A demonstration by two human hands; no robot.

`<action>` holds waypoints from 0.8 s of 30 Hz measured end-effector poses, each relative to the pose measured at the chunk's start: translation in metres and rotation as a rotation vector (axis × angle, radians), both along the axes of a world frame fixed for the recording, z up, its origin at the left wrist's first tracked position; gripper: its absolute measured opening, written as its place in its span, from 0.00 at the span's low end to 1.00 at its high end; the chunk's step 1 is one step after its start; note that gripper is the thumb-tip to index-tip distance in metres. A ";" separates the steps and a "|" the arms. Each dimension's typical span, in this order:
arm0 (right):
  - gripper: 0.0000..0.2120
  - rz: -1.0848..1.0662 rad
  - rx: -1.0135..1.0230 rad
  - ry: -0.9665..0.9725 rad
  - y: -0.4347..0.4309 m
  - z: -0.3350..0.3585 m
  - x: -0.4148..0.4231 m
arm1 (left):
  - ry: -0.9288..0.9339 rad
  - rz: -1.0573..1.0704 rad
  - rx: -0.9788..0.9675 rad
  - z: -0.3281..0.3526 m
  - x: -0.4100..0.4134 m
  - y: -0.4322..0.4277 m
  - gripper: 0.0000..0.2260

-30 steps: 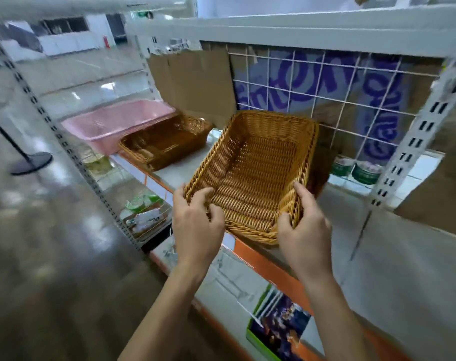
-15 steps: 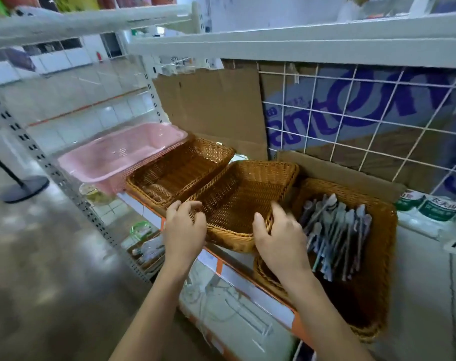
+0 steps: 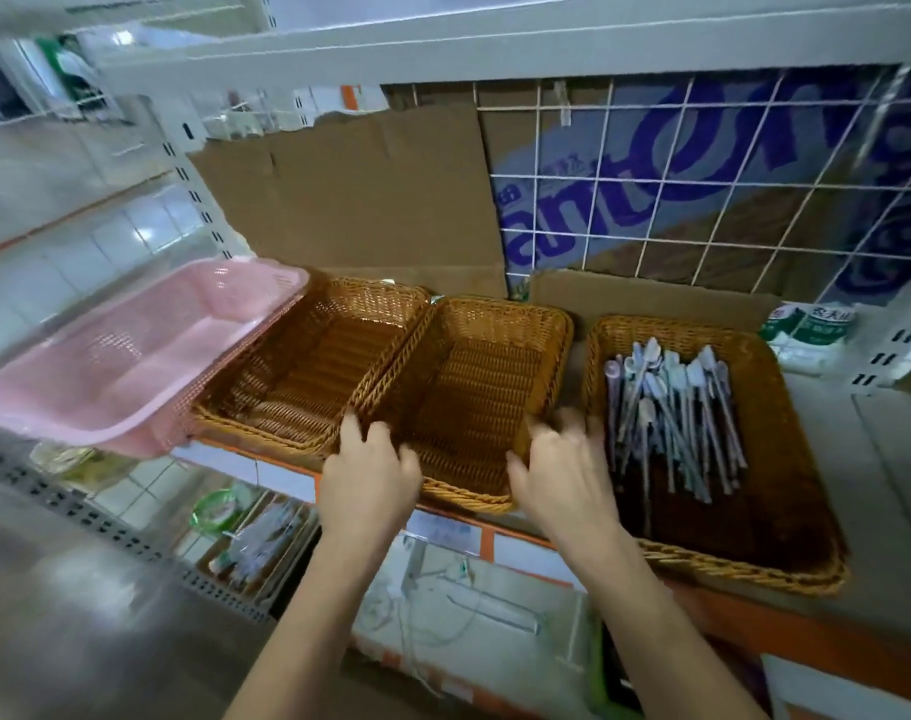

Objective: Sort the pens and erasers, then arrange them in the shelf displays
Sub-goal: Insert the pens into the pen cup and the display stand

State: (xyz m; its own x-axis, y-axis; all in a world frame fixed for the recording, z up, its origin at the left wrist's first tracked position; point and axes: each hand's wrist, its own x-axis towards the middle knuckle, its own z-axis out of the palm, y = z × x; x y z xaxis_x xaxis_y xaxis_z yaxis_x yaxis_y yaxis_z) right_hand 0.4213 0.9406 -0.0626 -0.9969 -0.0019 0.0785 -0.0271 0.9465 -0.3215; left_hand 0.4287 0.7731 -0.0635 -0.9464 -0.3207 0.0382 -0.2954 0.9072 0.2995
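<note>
Centre frame: left hand (image 3: 370, 475) grips middle basket (image 3: 474, 376) front rim. Right hand (image 3: 557, 470) at its right corner, blurred; grasp indeterminate. Pens (image 3: 671, 413) lie in right basket (image 3: 786, 459).

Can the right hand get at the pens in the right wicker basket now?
Probably yes. The right hand is at the near right corner of the middle wicker basket, beside the open right wicker basket holding the pens; nothing lies between.

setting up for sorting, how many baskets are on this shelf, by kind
wicker baskets: 3, the right one holding pens
pink plastic basket: 1
total: 4
</note>
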 end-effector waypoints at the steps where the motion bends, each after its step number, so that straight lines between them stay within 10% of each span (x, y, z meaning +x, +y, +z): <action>1: 0.19 0.003 -0.030 0.009 0.001 0.001 0.000 | -0.025 -0.021 -0.067 0.003 0.000 0.000 0.15; 8: 0.17 -0.170 -0.213 0.138 0.045 0.016 0.019 | -0.049 -0.197 -0.335 0.033 -0.005 0.042 0.18; 18: 0.25 -0.723 -0.111 -0.076 0.139 0.005 0.052 | 0.031 -0.795 0.056 0.001 -0.016 0.146 0.25; 24: 0.06 -0.750 -0.402 -0.165 0.159 -0.002 0.055 | 0.055 -0.744 0.067 -0.007 -0.012 0.170 0.27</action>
State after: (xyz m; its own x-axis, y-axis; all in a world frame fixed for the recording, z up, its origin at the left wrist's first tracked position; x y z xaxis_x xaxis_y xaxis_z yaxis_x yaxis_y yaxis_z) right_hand 0.4759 1.0993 -0.0648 -0.7225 0.6576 -0.2136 0.6352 0.5093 -0.5806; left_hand 0.4164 0.9431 -0.0709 -0.9117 0.3999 0.0947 0.4060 0.8409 0.3579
